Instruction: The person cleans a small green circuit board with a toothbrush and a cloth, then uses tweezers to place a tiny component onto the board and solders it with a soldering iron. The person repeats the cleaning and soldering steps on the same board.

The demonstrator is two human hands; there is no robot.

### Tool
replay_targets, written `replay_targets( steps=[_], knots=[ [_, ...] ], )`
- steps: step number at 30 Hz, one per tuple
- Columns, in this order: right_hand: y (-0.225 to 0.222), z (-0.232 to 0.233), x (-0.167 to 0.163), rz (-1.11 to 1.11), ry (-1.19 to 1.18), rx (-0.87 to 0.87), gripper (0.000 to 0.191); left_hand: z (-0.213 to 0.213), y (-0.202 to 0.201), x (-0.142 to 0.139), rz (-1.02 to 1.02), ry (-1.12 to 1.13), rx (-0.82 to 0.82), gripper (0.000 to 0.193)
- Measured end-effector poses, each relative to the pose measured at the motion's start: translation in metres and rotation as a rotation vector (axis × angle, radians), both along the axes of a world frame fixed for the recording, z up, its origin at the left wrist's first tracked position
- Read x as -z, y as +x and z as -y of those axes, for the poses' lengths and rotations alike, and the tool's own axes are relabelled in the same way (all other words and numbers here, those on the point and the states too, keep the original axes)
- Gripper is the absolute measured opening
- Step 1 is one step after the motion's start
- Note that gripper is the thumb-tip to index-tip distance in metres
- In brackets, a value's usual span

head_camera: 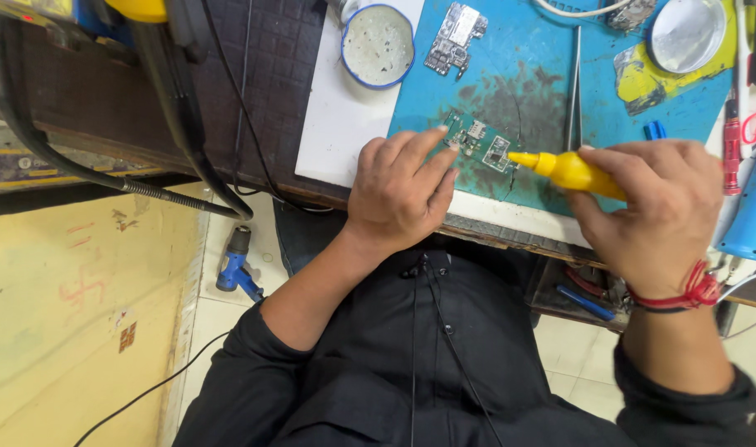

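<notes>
A small green circuit board (483, 142) lies on a stained blue work mat (510, 91). My left hand (399, 190) rests on the mat's near edge, its fingertips pressing the board's left end. My right hand (655, 211) grips a yellow squeeze bottle (567, 170) lying sideways, its pointed nozzle touching the board's right edge. A red thread circles my right wrist.
A second circuit board (454, 37), a round blue-rimmed tin (379, 45), a metal lid (686, 33) and long tweezers (573, 87) lie farther back. A light blue tool (755, 211) and a red-handled tool (731, 141) sit at the right. Black hoses (175, 108) hang left.
</notes>
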State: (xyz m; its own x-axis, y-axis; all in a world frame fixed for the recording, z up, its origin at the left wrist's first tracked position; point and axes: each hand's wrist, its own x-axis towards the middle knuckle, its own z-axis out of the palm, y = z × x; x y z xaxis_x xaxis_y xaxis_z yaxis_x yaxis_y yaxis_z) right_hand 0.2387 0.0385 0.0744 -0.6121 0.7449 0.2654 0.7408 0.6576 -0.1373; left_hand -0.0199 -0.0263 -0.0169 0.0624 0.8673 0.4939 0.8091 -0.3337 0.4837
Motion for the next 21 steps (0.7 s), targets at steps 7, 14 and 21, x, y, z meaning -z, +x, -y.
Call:
replay_targets(
  steps=[7, 14, 21],
  knots=[
    [-0.048, 0.045, 0.02, -0.699, -0.438, 0.066, 0.044, 0.015, 0.004, -0.016, 0.252, -0.091, 0.269, 0.051],
    [-0.057, 0.054, 0.041, -0.657, -0.338, -0.058, 0.057, 0.031, -0.017, -0.01, 0.322, -0.115, 0.062, 0.042],
    [0.052, -0.022, 0.057, -0.273, 0.212, 0.373, 0.021, 0.017, -0.099, 0.003, 0.356, 0.055, -0.302, 0.038]
  ],
)
